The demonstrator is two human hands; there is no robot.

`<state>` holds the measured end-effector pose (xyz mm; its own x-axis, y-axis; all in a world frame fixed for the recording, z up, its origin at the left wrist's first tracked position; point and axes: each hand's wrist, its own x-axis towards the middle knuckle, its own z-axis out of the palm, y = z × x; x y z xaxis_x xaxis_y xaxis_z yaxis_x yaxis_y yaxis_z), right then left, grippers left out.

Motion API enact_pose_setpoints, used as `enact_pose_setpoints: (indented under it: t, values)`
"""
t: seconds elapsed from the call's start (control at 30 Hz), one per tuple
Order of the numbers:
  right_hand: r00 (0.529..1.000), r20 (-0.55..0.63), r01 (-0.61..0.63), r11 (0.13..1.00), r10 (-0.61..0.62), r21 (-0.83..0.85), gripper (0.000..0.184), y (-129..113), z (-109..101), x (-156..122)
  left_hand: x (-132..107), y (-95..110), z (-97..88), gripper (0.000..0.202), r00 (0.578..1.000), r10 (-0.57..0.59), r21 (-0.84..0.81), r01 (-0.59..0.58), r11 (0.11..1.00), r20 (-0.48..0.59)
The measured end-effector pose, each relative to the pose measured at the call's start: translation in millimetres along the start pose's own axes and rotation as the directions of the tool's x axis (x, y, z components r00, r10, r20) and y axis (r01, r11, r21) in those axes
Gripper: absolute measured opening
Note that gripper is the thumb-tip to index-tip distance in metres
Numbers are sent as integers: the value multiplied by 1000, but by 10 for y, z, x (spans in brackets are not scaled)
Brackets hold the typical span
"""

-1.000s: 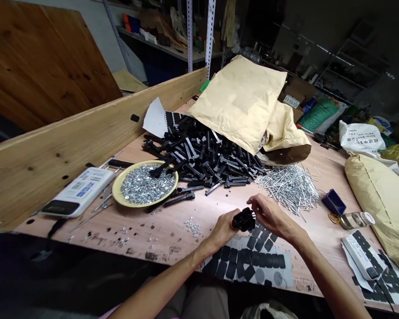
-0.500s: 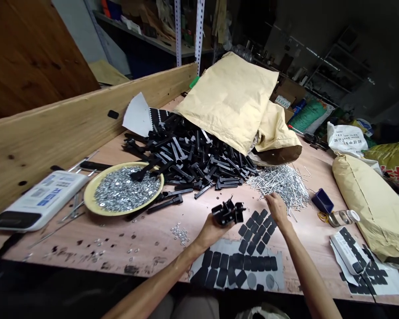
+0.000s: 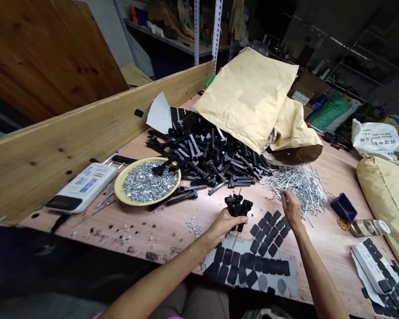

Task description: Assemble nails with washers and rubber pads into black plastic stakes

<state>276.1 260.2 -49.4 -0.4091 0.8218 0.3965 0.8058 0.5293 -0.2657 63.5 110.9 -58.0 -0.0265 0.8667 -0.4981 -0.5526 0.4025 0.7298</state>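
My left hand (image 3: 223, 223) is closed round a bunch of black plastic parts (image 3: 238, 207), held upright above the table. My right hand (image 3: 291, 208) reaches to the near edge of a heap of thin metal pins (image 3: 299, 184), fingers pinched at the pins; what they hold is too small to see. Below both hands lies a sheet of black adhesive pads (image 3: 252, 261). A big pile of black plastic parts (image 3: 206, 155) spills from a tan paper sack (image 3: 252, 95) further back.
A yellow dish of small silver washers (image 3: 146, 181) sits left of the pile, next to a white device (image 3: 81, 188). A wooden board (image 3: 86, 128) walls the left side. A small blue tray (image 3: 343, 206), a bottle (image 3: 369, 227) and another sack (image 3: 389, 204) lie right.
My right hand left the bunch of black parts and moved right to the pin heap. My left hand turned the bunch more upright. The camera view shifted.
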Motion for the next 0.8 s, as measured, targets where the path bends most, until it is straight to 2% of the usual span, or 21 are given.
enact_pose_setpoints:
  t: [0.07,0.1,0.17,0.27,0.37,0.5,0.67,0.73,0.8]
  values:
    - [975,-168,-98,962,143,255,24,-171,-114,2,10,-2,18,29,999,-51,13,51,999,-11]
    - [955,-197,-132,913,222,387,25,-300,-184,-6,9,-4,32,28,998,-61,16,61,998,-13]
    - [931,-165,-159,771,324,617,33,-615,-330,-45,-4,-5,68,27,998,-64,30,65,997,-17]
    - [943,-91,-132,612,320,780,25,-1076,-493,-148,-35,-5,127,25,1000,-21,116,23,993,-20]
    - [954,-73,-107,558,291,823,18,-1316,-527,-245,-61,-11,166,21,997,80,219,-81,972,11]
    - [968,-53,-101,579,243,809,18,-1299,-439,-327,-76,-29,188,23,988,145,292,-156,944,58]
    - [990,-59,-60,749,131,660,16,-1257,-388,-417,-78,-33,211,22,983,180,361,-181,915,38]
    - [999,-22,-22,783,46,622,16,-1224,-425,-416,-92,-19,214,20,985,171,368,-167,915,21]
    - [1000,-2,-15,805,19,593,22,-1104,-476,-369,-115,6,201,18,986,164,349,-158,924,13]
